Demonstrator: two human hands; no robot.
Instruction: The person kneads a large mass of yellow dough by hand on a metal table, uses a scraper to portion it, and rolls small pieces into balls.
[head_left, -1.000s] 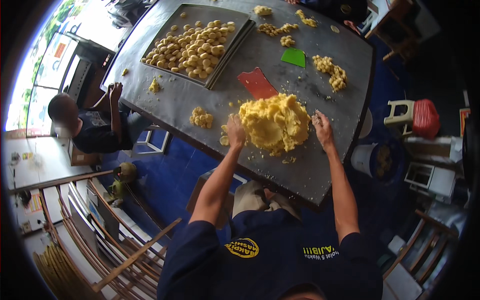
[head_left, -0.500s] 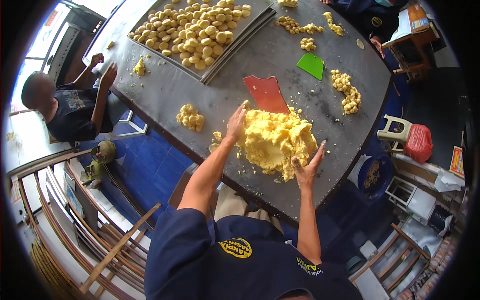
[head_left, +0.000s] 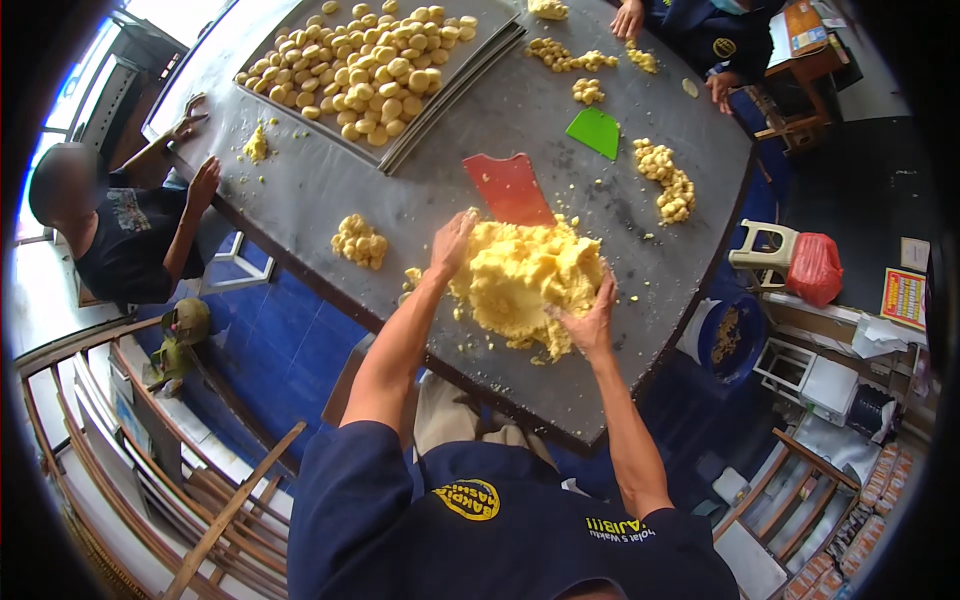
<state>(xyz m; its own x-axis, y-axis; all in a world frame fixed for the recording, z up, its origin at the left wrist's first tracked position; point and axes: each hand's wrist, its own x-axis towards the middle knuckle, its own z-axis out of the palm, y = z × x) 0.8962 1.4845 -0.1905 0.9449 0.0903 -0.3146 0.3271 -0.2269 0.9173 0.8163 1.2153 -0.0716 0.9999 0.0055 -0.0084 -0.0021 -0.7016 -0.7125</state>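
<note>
A large, crumbly mound of yellow dough (head_left: 525, 275) lies on the metal-topped table (head_left: 500, 390). My left hand (head_left: 453, 240) grips its left side, fingers bent over the edge. My right hand (head_left: 590, 318) grasps its right side, thumb spread across the front and fingers round the side. A red scraper (head_left: 505, 188) lies just beyond the mound, and a green scraper (head_left: 595, 131) farther back. Clusters of small dough lumps (head_left: 358, 241) sit at the left, at the right and toward the back.
A metal tray of round pieces (head_left: 355, 75) is at back left. Co-workers stand left (head_left: 130, 235) and at back right (head_left: 690, 20), hands at the table. A stool with a red bag (head_left: 815, 268), a blue bucket (head_left: 725, 340) and wooden racks (head_left: 130, 420) surround the table.
My right hand has moved left and in from beside the mound to grasp it. My left hand has shifted up along its left side. The co-worker at back right has come further into view.
</note>
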